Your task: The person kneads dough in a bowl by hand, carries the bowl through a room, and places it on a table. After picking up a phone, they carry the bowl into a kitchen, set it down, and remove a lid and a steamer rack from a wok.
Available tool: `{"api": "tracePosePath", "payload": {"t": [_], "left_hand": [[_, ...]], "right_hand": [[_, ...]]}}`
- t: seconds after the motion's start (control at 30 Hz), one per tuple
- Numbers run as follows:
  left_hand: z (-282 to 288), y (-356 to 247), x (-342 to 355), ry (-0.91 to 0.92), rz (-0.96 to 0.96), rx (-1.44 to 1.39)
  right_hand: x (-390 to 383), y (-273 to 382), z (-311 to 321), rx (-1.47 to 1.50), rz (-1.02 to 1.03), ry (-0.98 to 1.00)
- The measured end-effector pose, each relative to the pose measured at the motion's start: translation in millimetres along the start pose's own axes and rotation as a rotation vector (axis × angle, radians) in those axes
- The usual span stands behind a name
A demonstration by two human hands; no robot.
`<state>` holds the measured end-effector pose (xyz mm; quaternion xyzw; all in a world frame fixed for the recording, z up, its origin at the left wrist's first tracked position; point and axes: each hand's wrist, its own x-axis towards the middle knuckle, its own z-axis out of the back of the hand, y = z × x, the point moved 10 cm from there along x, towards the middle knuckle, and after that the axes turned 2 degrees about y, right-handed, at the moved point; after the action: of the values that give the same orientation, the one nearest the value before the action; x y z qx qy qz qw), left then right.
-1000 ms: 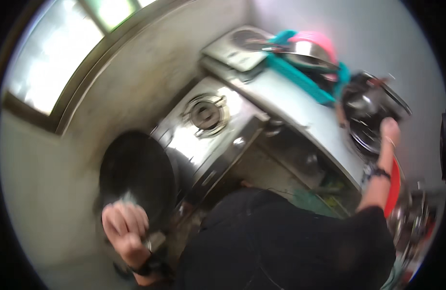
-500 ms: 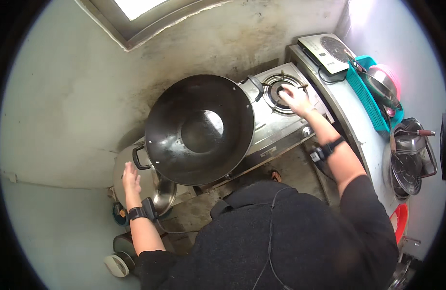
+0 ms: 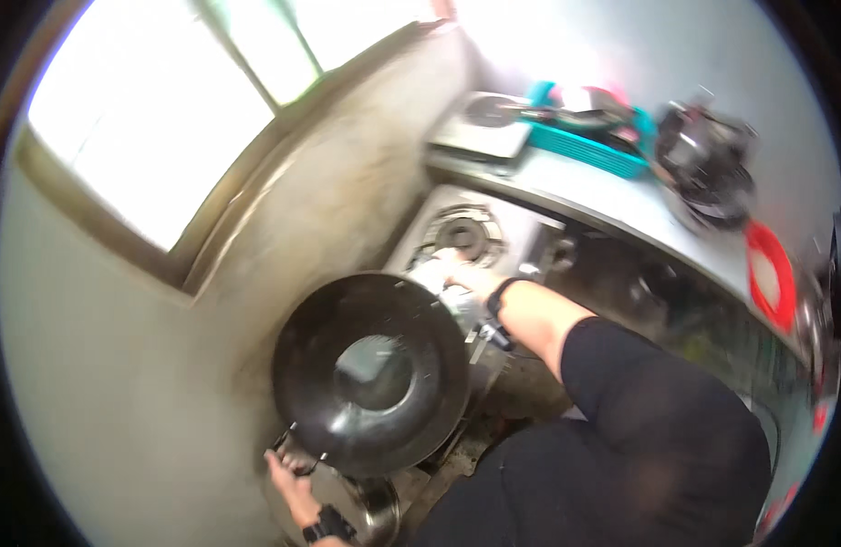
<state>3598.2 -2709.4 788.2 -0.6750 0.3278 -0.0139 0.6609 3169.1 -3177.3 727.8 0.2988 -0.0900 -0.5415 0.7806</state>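
A large dark wok (image 3: 320,401) fills the middle of the head view, a pale reflection in its bottom. My left hand (image 3: 295,485) is closed at the black loop handle (image 3: 289,447) on the wok's lower-left side. On the opposite side, my right hand (image 3: 446,272) reaches the rim where the other handle is; that handle is covered by the hand and blur. Just beyond the right hand is the bare burner (image 3: 463,235) of the steel gas stove (image 3: 523,228). Whether the wok rests on the stove or is raised, I cannot tell.
Left of the stove, a shiny metal pot (image 3: 381,506) stands below the wok. The right-hand counter (image 3: 603,196) holds a flat electric cooker (image 3: 480,137), a teal basket (image 3: 585,150) of cookware, dark pans (image 3: 708,173) and a red basin (image 3: 769,273). A wall and window rise behind.
My left hand has come onto the wok's left handle. My right hand has left the bare burner for the wok's right side. The view has turned and shifted, showing more window.
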Motion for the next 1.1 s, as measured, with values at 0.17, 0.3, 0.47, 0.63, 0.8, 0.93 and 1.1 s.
{"api": "tracePosePath", "payload": {"t": [0.17,0.3,0.47,0.63,0.8,0.93,1.1], "left_hand": [[-29,-42,-3,0.173,-0.1,0.098],[-135,-49,-68,0.418,-0.029,0.151],[-257,-10,-207,0.598,-0.011,0.386],[-360,70,-267,1.017,0.022,0.277],[-455,170,-363,1.141,0.243,0.256],[-489,234,-508,1.256,0.411,0.299],[-533,322,-643,1.571,0.9,0.386]], "right_hand": [[-99,-68,-1,0.499,-0.378,-0.063],[-189,-119,80,0.681,-0.361,-0.376],[-342,-225,148,0.755,-0.465,-0.715],[-554,-318,189,0.651,-0.612,-1.065],[-759,-384,209,0.815,-0.714,-1.285],[-925,-403,224,0.769,-0.765,-1.478],[-1085,-399,213,0.955,-0.718,-1.725]]}}
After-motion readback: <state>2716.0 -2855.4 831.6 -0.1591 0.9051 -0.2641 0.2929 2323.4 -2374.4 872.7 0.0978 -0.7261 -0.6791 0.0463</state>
